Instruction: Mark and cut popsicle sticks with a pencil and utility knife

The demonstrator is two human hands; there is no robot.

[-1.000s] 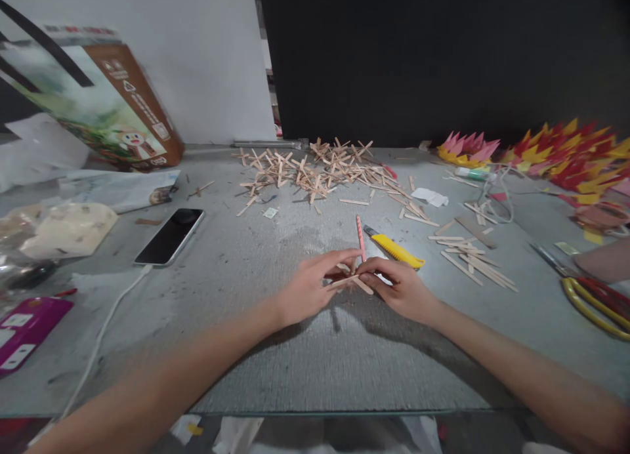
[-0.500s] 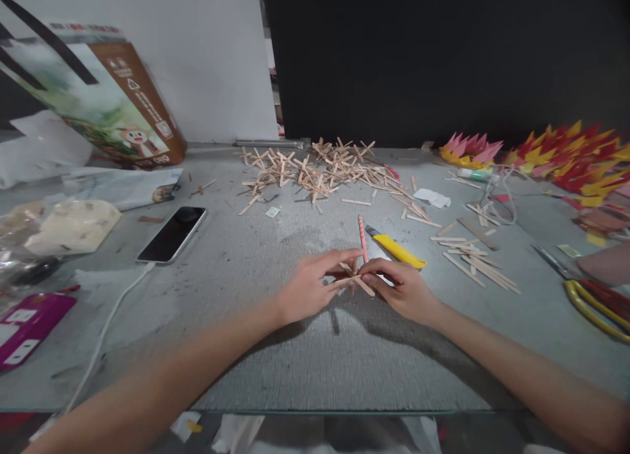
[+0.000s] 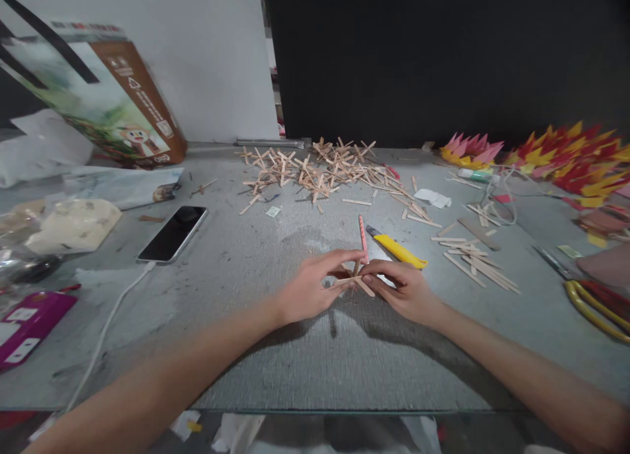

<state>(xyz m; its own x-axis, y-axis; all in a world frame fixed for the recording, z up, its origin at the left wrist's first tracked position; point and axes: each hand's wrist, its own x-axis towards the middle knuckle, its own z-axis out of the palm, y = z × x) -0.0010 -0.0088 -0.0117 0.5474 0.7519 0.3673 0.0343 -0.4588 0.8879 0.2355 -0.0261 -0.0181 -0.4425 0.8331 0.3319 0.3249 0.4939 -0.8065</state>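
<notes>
Between my two hands, a small crossed piece of wooden craft sticks (image 3: 365,287) is held just above the table. My left hand (image 3: 309,287) is closed on its left side, thumb and fingers pinching the sticks. From the right, my right hand (image 3: 401,288) pinches the same piece near its crossing. Parts of the sticks are hidden behind my fingers. A pink striped straw-like stick (image 3: 362,234) lies just beyond my fingertips. Beside it is a yellow utility knife (image 3: 398,248) with its handle toward my right hand.
A heap of crossed wooden sticks (image 3: 315,168) spreads at the back. Loose flat sticks (image 3: 477,264) lie to the right, near yellow-handled scissors (image 3: 590,309) and another person's hand (image 3: 605,265). A phone (image 3: 173,234) on a white cable, a bag (image 3: 132,106) and folded paper pieces (image 3: 571,155) surround the workspace.
Both hands stay in nearly the same place on the crossed sticks. My left index finger has shifted very slightly to the right.
</notes>
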